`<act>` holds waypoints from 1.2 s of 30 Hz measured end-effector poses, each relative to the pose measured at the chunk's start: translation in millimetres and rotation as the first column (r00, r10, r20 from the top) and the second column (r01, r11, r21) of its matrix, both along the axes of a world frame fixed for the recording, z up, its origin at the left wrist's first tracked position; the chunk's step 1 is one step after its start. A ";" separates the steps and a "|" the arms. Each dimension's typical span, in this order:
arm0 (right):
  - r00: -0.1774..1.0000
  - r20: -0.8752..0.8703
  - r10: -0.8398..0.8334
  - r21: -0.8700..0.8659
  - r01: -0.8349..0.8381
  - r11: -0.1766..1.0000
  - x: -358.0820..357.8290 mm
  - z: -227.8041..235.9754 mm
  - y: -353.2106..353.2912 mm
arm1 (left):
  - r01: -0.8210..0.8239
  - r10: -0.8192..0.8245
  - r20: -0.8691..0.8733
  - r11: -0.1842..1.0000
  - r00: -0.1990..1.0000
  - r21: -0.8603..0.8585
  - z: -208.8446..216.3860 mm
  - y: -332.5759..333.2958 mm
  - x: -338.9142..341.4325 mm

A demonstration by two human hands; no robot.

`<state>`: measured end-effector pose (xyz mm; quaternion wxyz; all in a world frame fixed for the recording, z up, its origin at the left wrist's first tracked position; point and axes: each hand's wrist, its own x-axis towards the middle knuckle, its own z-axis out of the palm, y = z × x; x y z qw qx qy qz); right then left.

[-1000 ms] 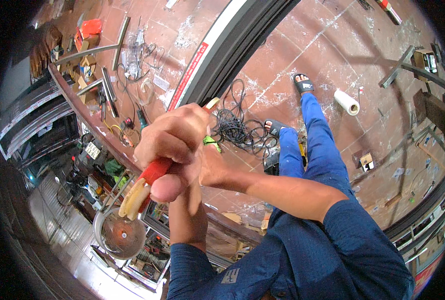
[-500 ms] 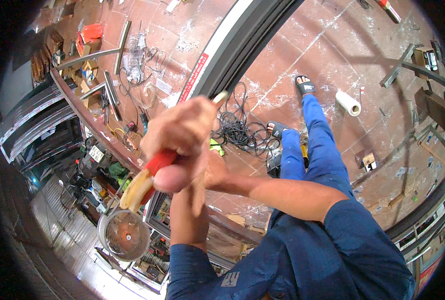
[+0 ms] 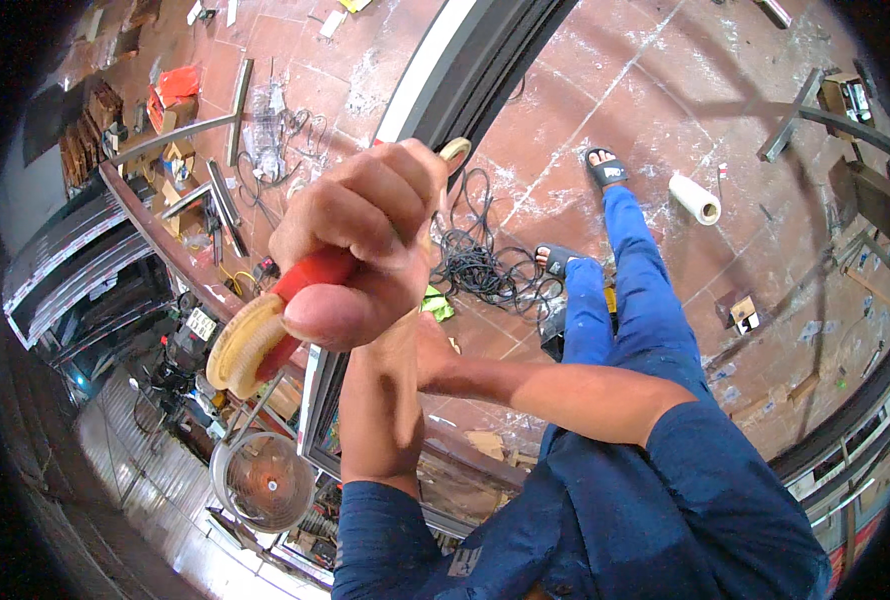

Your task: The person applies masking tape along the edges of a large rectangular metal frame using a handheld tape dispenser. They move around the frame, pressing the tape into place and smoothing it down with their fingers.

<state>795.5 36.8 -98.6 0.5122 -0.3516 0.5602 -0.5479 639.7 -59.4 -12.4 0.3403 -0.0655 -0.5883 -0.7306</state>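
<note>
Presently, my left hand (image 3: pixel 365 235) is clasping a red-handled tool (image 3: pixel 317 272), probably a suction lifter, before the dark frame (image 3: pixel 465 80); I'm guessing light, stiff, soft-cupped, best held mid-handle. My right hand (image 3: pixel 434 345) is mostly hiding, grip unclear.

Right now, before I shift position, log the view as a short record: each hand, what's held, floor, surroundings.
Left hand: closed around a red handle
Handle ends: pale yellow round end left of the fist, another pale round part at its upper right
Right hand: mostly hidden behind the left; grip unclear
Floor: black cables heaped left of the sandalled feet; white roll lying right of them
Beyond the fist: dark frame with white edge
Lower left: round fan
</note>
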 end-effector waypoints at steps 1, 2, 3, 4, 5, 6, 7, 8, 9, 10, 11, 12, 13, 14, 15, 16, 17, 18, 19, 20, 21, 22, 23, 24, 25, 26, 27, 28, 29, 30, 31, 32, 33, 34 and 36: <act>0.999 -0.023 0.045 0.026 -0.044 0.999 -6.5 6.0 -0.4 | 0.014 -0.014 -0.012 1.000 1.000 0.005 -1.3 -2.0 -2.5; 0.995 -0.045 0.092 0.053 -0.089 0.995 -12.0 10.4 -0.9 | 0.008 -0.008 0.007 1.000 1.000 -0.016 -1.6 -3.4 3.6; 0.997 -0.024 0.074 0.083 -0.072 0.994 -11.6 10.3 -2.6 | 0.002 -0.001 0.026 0.999 1.000 -0.038 0.9 -2.0 13.6; 0.999 -0.002 0.052 0.113 -0.051 0.992 -9.8 9.0 -7.1 | 0.001 0.002 0.045 0.998 0.999 -0.060 2.8 -1.8 23.5; 0.999 0.018 0.027 0.145 -0.029 0.989 -9.0 6.7 -10.6 | 0.013 -0.007 0.094 0.997 0.996 -0.070 6.6 -2.0 31.4; 0.999 0.020 0.044 0.140 -0.046 0.989 -9.7 2.2 -11.6 | 0.016 -0.011 0.096 0.999 0.995 -0.047 2.6 -3.8 28.8; 0.997 0.025 0.071 0.132 -0.073 0.989 -13.2 3.5 -10.6 | 0.009 -0.006 0.101 1.000 0.995 -0.026 1.5 -4.3 26.3; 0.994 0.029 0.109 0.117 -0.111 0.987 -11.8 6.7 -8.3 | -0.003 0.002 0.065 1.000 0.998 0.008 2.1 -2.5 18.2; 0.995 0.027 0.100 0.089 -0.102 0.991 -9.4 10.1 -7.4 | -0.010 0.009 0.028 0.999 1.000 0.042 2.3 -1.3 9.8; 0.995 0.018 0.094 0.066 -0.095 0.993 -1.4 6.0 -4.9 | -0.015 0.015 0.014 1.000 1.000 0.011 -0.7 0.9 -2.0; 0.997 0.007 0.075 0.049 -0.075 0.996 6.0 -2.2 -2.9 | -0.006 0.006 -0.001 1.000 1.000 -0.014 -3.5 3.5 -18.7; 0.993 0.092 -0.077 0.076 0.070 0.995 16.4 -7.4 -6.7 | 0.004 -0.004 -0.002 1.000 1.000 -0.020 -2.1 4.0 -22.0; 0.959 0.178 -0.222 0.114 0.204 0.972 34.8 -13.3 -11.8 | 0.009 -0.009 0.002 1.000 1.000 -0.029 0.5 6.0 -26.3; 0.945 0.170 -0.279 0.104 0.264 0.959 35.8 -14.0 -13.3 | 0.028 -0.028 0.001 0.999 1.000 -0.032 0.4 6.5 -31.5; 0.930 0.158 -0.332 0.096 0.320 0.943 36.4 -14.7 -13.0 | 0.038 -0.038 -0.003 0.999 0.999 -0.007 -1.4 4.5 -22.9; 0.957 0.065 -0.284 0.025 0.283 0.959 24.5 -5.4 -8.3 | 0.042 -0.042 0.017 0.999 0.999 -0.009 1.2 0.3 -7.9; 0.972 0.018 -0.234 0.025 0.233 0.972 19.7 -4.4 -8.1 | 0.056 -0.056 0.032 0.998 0.998 -0.004 1.4 -3.3 4.4; 0.983 -0.031 -0.183 0.025 0.184 0.983 14.2 -3.9 -7.8 | -0.006 0.008 0.057 1.000 0.998 -0.027 1.3 -0.4 20.5; 0.994 -0.018 -0.111 0.076 0.112 0.991 12.0 -1.3 -9.9 | -0.027 0.037 0.120 0.997 0.992 -0.077 7.8 0.2 37.5; 0.997 -0.037 0.065 0.156 -0.058 0.986 -5.4 7.5 -10.3 | -0.049 0.071 0.174 0.991 0.982 -0.125 12.2 -2.3 55.6; 0.968 -0.050 0.246 0.228 -0.229 0.946 -22.9 17.2 -11.3 | -0.076 0.101 0.205 0.989 0.974 -0.127 14.1 -4.6 72.2; 0.980 -0.044 0.194 0.210 -0.181 0.961 -21.1 20.4 -9.0 | -0.103 0.135 0.235 0.985 0.963 -0.140 20.1 -4.5 85.1; 0.990 -0.039 0.139 0.196 -0.129 0.972 -16.5 19.7 -7.9 | -0.128 0.164 0.263 0.980 0.951 -0.150 24.9 -4.1 96.0; 0.996 -0.032 0.083 0.182 -0.076 0.980 -12.3 18.4 -6.6 | -0.154 0.192 0.262 0.975 0.946 -0.161 31.6 -3.2 105.2; 0.989 -0.021 0.144 0.202 -0.137 0.970 -16.3 19.6 -6.1 | -0.180 0.220 0.264 0.969 0.939 -0.166 36.9 -2.4 116.2; 0.988 -0.011 0.151 0.211 -0.146 0.967 -19.4 21.0 -7.8 | -0.207 0.247 0.266 0.963 0.932 -0.171 41.8 -0.9 124.2; 0.987 0.000 0.158 0.221 -0.154 0.963 -22.2 22.6 -10.0 | -0.232 0.265 0.230 0.959 0.937 -0.161 47.3 0.6 128.1; 0.985 0.007 0.172 0.232 -0.169 0.958 -23.5 25.0 -8.9 | -0.216 0.255 0.241 0.961 0.936 -0.175 47.9 1.7 133.2; 0.997 -0.028 0.072 0.236 -0.063 0.970 -24.1 29.1 -6.8 | -0.200 0.244 0.253 0.962 0.936 -0.188 47.9 2.2 138.9; 0.998 -0.020 0.053 0.226 -0.047 0.973 -25.3 31.1 -4.9 | -0.182 0.233 0.265 0.963 0.936 -0.201 47.2 2.8 144.6; 0.999 -0.013 0.031 0.214 -0.028 0.976 -27.2 31.2 -4.0 | -0.182 0.230 0.279 0.965 0.932 -0.189 43.6 2.2 147.4; 1.000 -0.006 0.009 0.203 -0.008 0.979 -27.3 31.5 -4.1 | -0.167 0.222 0.287 0.965 0.932 -0.204 42.0 1.8 151.0; 1.000 0.000 -0.028 0.217 0.028 0.976 -24.9 33.5 -4.9 | -0.151 0.213 0.295 0.964 0.931 -0.218 41.1 1.3 154.5; 1.000 0.015 0.012 0.217 -0.015 0.976 -25.1 32.7 -4.7 | -0.135 0.202 0.302 0.964 0.932 -0.229 39.7 1.3 156.7; 0.995 0.042 0.092 0.216 -0.099 0.971 -26.5 30.4 -4.2 | -0.176 0.235 0.269 0.958 0.934 -0.227 37.5 2.3 160.1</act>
